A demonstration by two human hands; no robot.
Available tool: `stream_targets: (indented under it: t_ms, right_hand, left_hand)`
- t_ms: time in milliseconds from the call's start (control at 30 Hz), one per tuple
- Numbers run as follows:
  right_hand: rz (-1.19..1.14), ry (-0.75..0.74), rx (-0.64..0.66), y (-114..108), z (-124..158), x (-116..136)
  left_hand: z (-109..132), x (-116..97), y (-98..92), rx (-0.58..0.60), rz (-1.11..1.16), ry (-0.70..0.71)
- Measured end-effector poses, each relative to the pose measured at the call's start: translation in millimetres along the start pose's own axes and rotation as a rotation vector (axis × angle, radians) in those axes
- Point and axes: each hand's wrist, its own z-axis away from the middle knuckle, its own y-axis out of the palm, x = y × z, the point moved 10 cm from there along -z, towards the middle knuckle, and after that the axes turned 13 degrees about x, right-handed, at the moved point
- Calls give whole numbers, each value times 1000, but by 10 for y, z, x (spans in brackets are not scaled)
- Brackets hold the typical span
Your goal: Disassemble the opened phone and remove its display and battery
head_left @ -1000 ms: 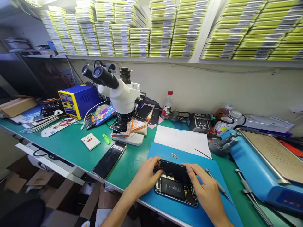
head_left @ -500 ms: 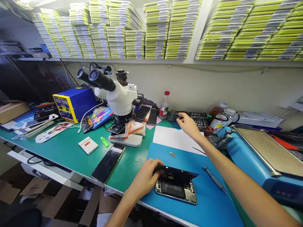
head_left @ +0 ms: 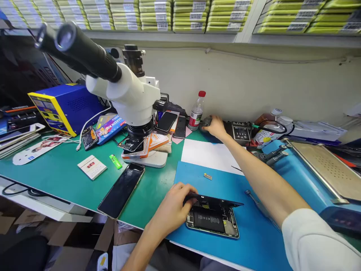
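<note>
An opened smartphone lies on the blue mat, its black battery and inner parts showing. My left hand grips the left end of the phone's screen, which is tilted up along the far edge of the body. At the back of the bench, my right hand is bent with fingers curled against a dark glass jar. What those fingers hold, if anything, is hidden. Beyond the phone sits a small metal piece. A grey screwdriver-like tool rests under my right forearm.
A microscope stands left of centre, with a bottle behind it. A second phone, a green lighter and a white box lie on the left. A blue machine borders the right side. White paper covers part of the bench.
My right hand has shifted to the jar, its fingertips now over the jar's side. My left hand still holds the raised screen. The view has tilted down and come closer.
</note>
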Motion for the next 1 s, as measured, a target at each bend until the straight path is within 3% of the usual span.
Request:
stream_targets:
  t_ms: [100,200,300,433,500,633,1000]
  right_hand:
    - [-10,-43,-29,-193,166,26]
    - [-50,-139,17,-398,541,63]
    - [-99,-284,190,-458,1088,129]
    - [-192,-515,544,-249,1876,316]
    - [-208,-582,642,-141,2136,390]
    - [-215,-647,733,3,2340,481]
    - [-175,-690,914,215,2495,457]
  left_hand:
    - [7,1,-1,7,-1,-8]
    - [11,-7,0,12,-13,-12]
    - [9,-20,9,16,-48,-9]
    - [11,-26,11,8,-85,-2]
    - [19,-26,13,10,-92,2]
    - [42,-50,31,35,-121,19]
    - [85,-130,34,47,-172,55]
